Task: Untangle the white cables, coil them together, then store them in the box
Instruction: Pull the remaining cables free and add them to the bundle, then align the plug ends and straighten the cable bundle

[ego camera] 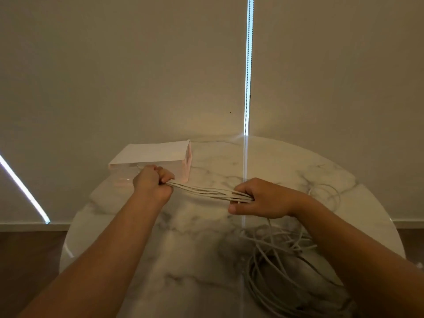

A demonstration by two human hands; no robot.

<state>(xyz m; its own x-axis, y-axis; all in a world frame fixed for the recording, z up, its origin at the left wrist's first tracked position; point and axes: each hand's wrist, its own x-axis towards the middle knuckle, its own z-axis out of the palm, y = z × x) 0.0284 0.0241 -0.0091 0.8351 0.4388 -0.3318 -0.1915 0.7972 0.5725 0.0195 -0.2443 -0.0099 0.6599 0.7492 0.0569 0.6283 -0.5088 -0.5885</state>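
Note:
A bundle of several white cables (204, 192) stretches taut above the round marble table (183, 260) between both hands. My left hand (151, 181) grips one end of the bundle in a fist, just in front of the pale pink box (158, 154). My right hand (261, 198) holds the other end, fingers curled round the strands. From under my right hand the rest of the cables (282, 260) hang down into a loose tangled heap on the table at the lower right. The box stands at the table's far left with its lid on.
A single loop of white cable (325, 193) lies on the table beyond my right wrist. Closed beige blinds (137, 76) hang right behind the table, with a bright gap running down near the middle. The table's edge curves close at left and right.

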